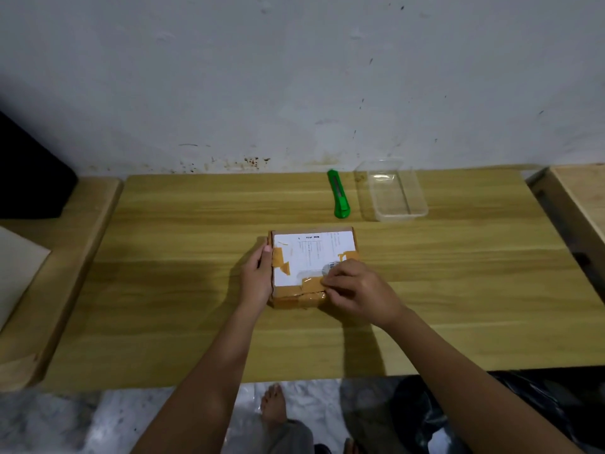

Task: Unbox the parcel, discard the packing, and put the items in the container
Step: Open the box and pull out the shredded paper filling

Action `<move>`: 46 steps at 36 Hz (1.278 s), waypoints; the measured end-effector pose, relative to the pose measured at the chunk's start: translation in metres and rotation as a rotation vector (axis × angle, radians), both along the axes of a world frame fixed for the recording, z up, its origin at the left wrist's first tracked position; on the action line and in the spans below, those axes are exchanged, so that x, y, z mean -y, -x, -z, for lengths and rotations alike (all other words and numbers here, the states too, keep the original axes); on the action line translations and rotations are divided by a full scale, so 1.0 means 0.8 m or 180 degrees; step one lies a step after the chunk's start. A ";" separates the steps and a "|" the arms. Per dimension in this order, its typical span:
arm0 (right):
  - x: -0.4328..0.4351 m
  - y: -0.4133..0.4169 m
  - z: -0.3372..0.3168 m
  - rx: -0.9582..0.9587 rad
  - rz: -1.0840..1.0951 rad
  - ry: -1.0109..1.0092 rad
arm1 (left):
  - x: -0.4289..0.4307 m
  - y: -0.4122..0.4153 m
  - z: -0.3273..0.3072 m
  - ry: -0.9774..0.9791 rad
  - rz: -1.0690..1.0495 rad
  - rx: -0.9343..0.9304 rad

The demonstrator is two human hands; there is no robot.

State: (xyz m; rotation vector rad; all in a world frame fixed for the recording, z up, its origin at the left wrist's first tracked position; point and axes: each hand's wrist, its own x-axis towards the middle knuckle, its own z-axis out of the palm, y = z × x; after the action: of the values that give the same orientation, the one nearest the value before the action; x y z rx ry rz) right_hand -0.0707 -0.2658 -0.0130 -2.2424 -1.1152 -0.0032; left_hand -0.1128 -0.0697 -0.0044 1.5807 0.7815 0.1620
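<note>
The cardboard parcel (311, 253) lies mid-surface (163, 290). The left hand (258, 273) has its fingers clamped on the 9 o'clock edge, and the right hand (360, 290) pinches the tape (307, 285) at 5 o'clock. The clear container (393, 191) stands at 1 o'clock.

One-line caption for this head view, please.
Left hand grips a brown cardboard parcel while the right hand pinches its brown packing tape; green utility knife and clear plastic container lie beyond.
</note>
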 end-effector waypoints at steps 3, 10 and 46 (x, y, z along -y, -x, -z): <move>-0.003 -0.001 0.003 0.0237 -0.0142 0.0071 | -0.003 0.000 0.001 -0.0019 0.0106 0.0025; -0.009 -0.010 -0.028 0.0620 0.0295 -0.0433 | -0.006 -0.002 0.010 0.0317 0.0042 0.0111; -0.022 -0.086 -0.032 -0.0845 0.1708 -0.0423 | -0.002 -0.014 -0.015 -0.0937 0.0119 -0.0003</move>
State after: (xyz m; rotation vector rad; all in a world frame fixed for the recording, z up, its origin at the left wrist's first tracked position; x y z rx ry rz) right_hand -0.0017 -0.2485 0.0125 -2.2721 -0.3466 -0.0010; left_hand -0.1020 -0.0679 0.0079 1.8718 0.7532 0.2585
